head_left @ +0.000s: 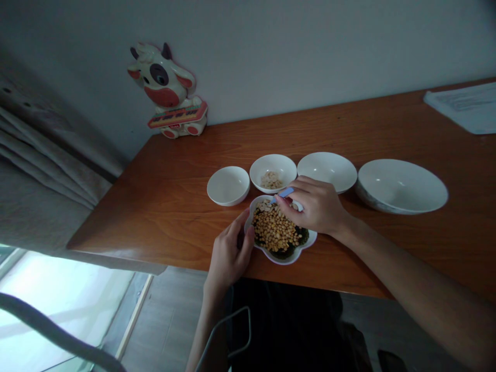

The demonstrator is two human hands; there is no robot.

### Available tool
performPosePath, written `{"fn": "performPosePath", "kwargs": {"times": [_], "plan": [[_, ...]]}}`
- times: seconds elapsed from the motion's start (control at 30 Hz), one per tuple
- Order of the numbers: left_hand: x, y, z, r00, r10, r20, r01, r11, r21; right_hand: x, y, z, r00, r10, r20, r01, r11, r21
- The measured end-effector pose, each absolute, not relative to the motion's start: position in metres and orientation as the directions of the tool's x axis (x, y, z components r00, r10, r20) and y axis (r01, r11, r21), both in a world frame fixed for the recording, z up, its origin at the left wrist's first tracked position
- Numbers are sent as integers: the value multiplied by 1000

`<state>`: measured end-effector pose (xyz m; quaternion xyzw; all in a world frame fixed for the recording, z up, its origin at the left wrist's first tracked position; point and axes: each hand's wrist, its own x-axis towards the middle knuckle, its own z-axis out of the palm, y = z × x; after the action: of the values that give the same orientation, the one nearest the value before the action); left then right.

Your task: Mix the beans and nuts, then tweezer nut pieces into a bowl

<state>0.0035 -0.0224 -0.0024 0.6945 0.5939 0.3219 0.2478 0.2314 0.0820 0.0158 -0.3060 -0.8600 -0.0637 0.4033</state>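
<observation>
A white flower-shaped dish sits near the table's front edge, filled with yellow beans, a dark green layer of smaller pieces, and a few pale flat seeds at its far left. My left hand grips the dish's left rim, thumb on the near side. Over the far part of the dish, my right hand pinches a slim blue tool, its tip pointing down at the pale seeds. My fingers partly hide the tool, so its exact kind is unclear. Just behind, a white bowl contains similar pale seeds.
Beside the seed bowl stand a small white bowl at left, a wider bowl at right, and a large bowl further right. A cow toy leans by the wall. Paper lies at the far right of the wooden table.
</observation>
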Motion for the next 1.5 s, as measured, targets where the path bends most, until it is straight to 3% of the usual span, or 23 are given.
{"fn": "performPosePath", "kwargs": {"times": [0.4,0.7,1.5], "plan": [[3,-23,-3,95,982,165,671,-185,718,234,82,16,-395,445,803,544,818,-186],[4,-22,-2,83,982,170,688,-180,703,238,83,23,-261,449,855,657,731,-184],[4,-23,-2,88,985,152,672,-171,721,237,86,16,-197,544,815,707,655,-267]]}}
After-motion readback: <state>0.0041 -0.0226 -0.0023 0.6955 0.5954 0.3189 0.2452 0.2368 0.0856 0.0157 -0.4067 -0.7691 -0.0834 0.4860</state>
